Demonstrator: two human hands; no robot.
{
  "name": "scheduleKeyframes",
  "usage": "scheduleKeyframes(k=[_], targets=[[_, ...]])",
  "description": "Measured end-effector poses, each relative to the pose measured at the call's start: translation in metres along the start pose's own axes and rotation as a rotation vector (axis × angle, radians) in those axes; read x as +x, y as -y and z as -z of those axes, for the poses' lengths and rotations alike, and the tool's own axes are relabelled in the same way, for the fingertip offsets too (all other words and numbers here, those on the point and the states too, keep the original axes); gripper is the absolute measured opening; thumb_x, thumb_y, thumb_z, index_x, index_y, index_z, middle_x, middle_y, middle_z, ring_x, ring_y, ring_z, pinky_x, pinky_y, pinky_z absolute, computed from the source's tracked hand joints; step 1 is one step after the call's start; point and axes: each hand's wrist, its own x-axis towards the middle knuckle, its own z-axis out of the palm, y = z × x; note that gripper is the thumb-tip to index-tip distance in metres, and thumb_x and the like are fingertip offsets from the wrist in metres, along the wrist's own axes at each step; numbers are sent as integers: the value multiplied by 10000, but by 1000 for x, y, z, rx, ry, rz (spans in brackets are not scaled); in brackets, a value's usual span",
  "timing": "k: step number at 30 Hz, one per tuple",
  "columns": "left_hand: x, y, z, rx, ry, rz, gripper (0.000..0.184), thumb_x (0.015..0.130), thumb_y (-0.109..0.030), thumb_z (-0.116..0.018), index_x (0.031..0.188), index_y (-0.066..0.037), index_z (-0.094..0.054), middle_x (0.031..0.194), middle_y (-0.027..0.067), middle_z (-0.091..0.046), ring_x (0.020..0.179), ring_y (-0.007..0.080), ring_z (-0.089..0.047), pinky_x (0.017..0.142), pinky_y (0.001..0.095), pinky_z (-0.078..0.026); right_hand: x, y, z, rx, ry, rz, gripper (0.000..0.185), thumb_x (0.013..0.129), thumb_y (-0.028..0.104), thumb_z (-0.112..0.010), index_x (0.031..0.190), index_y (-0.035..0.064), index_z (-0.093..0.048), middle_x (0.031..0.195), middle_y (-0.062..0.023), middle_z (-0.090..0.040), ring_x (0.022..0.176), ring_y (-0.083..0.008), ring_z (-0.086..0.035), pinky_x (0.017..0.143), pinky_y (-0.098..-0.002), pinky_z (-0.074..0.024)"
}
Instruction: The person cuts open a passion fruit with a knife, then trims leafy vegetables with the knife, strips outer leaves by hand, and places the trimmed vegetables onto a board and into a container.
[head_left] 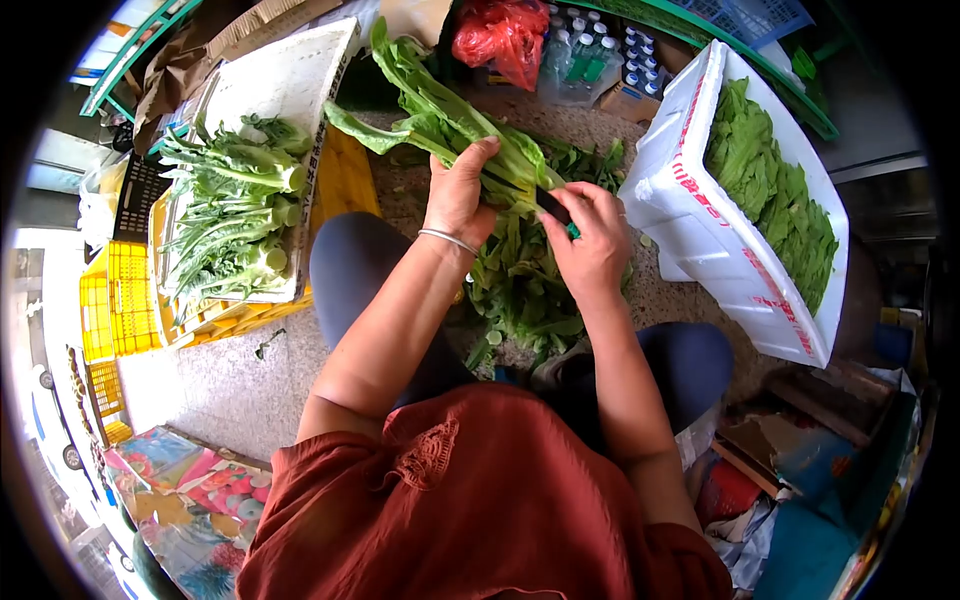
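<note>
My left hand (462,195) is closed around a long leafy green vegetable (430,105), probably stem lettuce, with its leaves pointing up and away to the left. My right hand (590,235) grips a small knife (550,206) with a dark blade and a bit of green by the palm. The blade lies against the pale lower end of the stalk. Below both hands, a heap of loose green leaves (525,290) covers the floor between my knees.
Trimmed leafy stalks (240,210) lie on a white foam lid (312,75) over a yellow crate (345,175) at left. A white foam box (690,190) of green leaves (770,185) stands tilted at right. Bottles (585,55) and a red bag (505,40) sit behind.
</note>
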Motion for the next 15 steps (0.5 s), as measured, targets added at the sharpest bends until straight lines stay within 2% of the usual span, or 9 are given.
scheduleKeyframes(k=[3,4,6,7,8,10,11,13,15], targets=[[-1,-6,0,22,3,3,222,778,-124,-590,977,-68,-510,916,71,-567,863,237,-571,764,481,-478,-6,-6,-5,257,-120,-176,181,727,56,-640,899,18,-600,894,-120,-613,798,-268,-593,707,-332,-473],[-2,-6,0,24,-4,22,229,780,-136,-585,986,-68,-509,922,73,-567,874,239,-568,774,488,-472,-13,-9,-8,320,-110,-311,137,768,81,-624,887,16,-602,864,-103,-619,754,-234,-602,702,-312,-472],[0,-5,2,16,-26,56,235,782,-149,-579,991,-66,-510,932,77,-567,881,244,-565,781,492,-467,-20,-19,-13,799,-197,-794,107,804,108,-608,866,22,-595,847,-77,-623,713,-165,-607,579,-252,-454],[2,-5,2,7,-46,87,242,784,-161,-574,996,-64,-511,941,81,-568,888,249,-563,788,496,-463,-14,-16,-4,1066,-265,-1016,95,827,130,-595,832,37,-575,807,-57,-618,679,-99,-593,452,-191,-363],[3,-5,4,6,-45,89,242,784,-161,-574,996,-64,-511,941,81,-568,888,249,-563,788,496,-463,-12,-20,-3,1188,-353,-1173,100,819,131,-607,834,48,-552,796,-63,-618,653,-70,-577,397,-173,-275],[7,-7,8,-88,-88,172,247,781,-169,-572,996,-62,-512,950,86,-568,892,258,-560,794,496,-458,-24,-36,-3,1169,-273,-1376,107,780,66,-614,851,41,-538,760,-47,-603,619,-71,-556,402,-177,-292],[9,-8,10,-74,-82,185,250,775,-172,-574,987,-61,-505,937,93,-570,887,264,-562,798,494,-456,-35,-47,-3,1168,-267,-1372,107,780,66,-614,851,41,-538,760,-47,-603,619,-71,-556,402,-177,-292],[13,-6,7,-70,-64,153,248,772,-166,-573,985,-61,-499,925,94,-570,878,263,-564,794,492,-459,-50,-61,-9,924,132,-1453,333,717,-7,-592,1037,24,-504,819,-42,-584,603,-86,-545,401,-182,-286],[11,-6,7,-56,-92,124,242,765,-143,-574,977,-61,-490,898,94,-568,857,257,-568,785,483,-466,-36,-33,-6,940,-75,-1305,521,713,4,-513,1205,105,-374,897,-80,-555,777,-183,-596,405,-198,-287]])
